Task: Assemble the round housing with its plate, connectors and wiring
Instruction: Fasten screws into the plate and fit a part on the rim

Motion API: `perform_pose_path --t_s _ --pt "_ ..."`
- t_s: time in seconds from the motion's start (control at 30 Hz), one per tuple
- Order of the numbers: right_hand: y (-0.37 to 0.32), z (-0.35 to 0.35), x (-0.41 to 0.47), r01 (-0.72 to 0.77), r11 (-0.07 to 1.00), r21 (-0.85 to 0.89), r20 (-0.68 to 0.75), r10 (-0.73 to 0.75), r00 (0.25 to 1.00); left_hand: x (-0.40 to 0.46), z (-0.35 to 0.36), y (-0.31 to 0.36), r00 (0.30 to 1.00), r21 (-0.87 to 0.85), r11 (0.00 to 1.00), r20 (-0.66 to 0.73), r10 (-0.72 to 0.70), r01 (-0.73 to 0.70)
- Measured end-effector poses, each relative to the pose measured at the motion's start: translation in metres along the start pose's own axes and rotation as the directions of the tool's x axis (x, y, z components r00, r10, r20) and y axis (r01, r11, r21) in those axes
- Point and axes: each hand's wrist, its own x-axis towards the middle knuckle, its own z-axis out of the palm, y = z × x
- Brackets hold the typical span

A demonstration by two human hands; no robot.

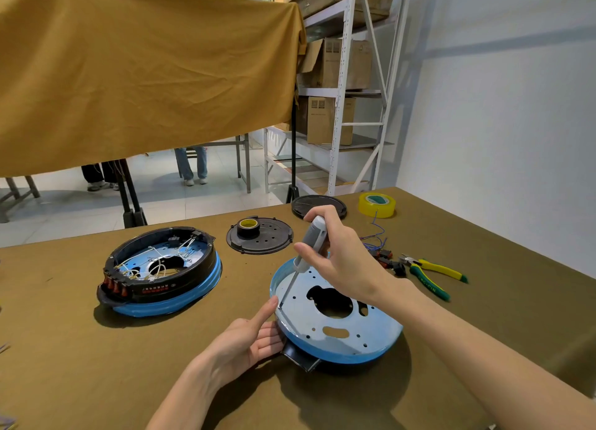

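While our right hand [335, 255] wraps its fingers around the handle of the screwdriver [308, 250], the shaft slants down and to the left, its tip meeting the metal plate [325, 320] close to the left rim of the near round housing [364, 357], which sits on the table [483, 333] in front of us. Our left hand [251, 339] steadies that rim, index finger stretched toward the tip, the others loosely cupping the edge. We judge that tip and finger are just beside each other, so any screw there is hidden from us.

round housing [335, 342] | blue rim, tilted | perforated plate [325, 320] seated inside
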Motion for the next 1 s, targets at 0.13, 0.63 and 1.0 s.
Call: perform_pose_path --t_s 0.13,0.63,1.0 --pt "-0.0030 -0.0001 0.0011 0.022 1.000 -0.004 0.016 -0.022 1.000 -0.0001 0.0006 0.0007 1.000 -0.004 1.000 -0.010 -0.002 0.001" --pt "-0.0012 0.0061 0.0071 0.000 1.000 0.019 -0.006 0.000 1.000 0.0038 -0.0031 -0.0005 1.000 0.014 1.000 0.004 0.001 -0.001" --pt "0.0026 0.0020 0.0073 -0.004 0.999 0.035 -0.013 0.005 1.000 0.0005 -0.0010 0.0008 1.000 0.021 1.000 -0.002 0.000 0.000"
